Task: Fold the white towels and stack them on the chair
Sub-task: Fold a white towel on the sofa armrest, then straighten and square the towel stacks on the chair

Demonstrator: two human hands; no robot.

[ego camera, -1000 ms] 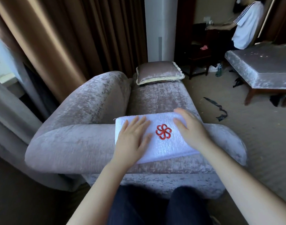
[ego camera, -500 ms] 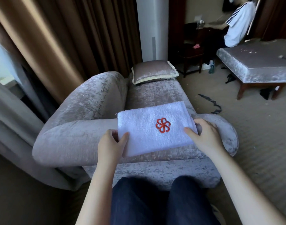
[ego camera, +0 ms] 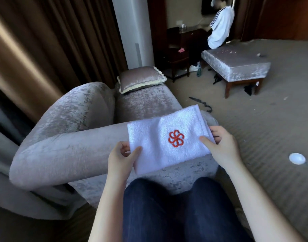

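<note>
From the head camera, looking down past the person's dark trousers point(ego camera: 167, 210), a folded white towel point(ego camera: 153, 135) is held flat in both hands over the near arm of the grey velvet chair point(ego camera: 67, 140). Its red pinwheel emblem point(ego camera: 176, 138) faces up, roughly in the middle of the top fold. The left hand point(ego camera: 121, 158) pinches the towel's near-left corner, thumb lying on top of the cloth and the other fingers curled underneath. The right hand point(ego camera: 221, 145) grips the right edge the same way, thumb pressed on the top face and fingers wrapped around the layered side. Whether the towel's underside is touching the chair arm or is just above it, I cannot tell. The far edge of the towel reaches over the chair's seat. At the back of that seat a small cushion point(ego camera: 141, 78) with pale piping lies tilted against the wall column. Brown curtains point(ego camera: 36, 41) hang to the left of the chair. Out on the carpet point(ego camera: 263, 130) to the right lie a dark strap point(ego camera: 202, 103) and a small round white object point(ego camera: 297, 158). Further back stands a velvet footstool point(ego camera: 237, 63) on wooden legs, with another person in a white shirt point(ego camera: 220, 30) sitting at a dark desk beyond it.
</note>
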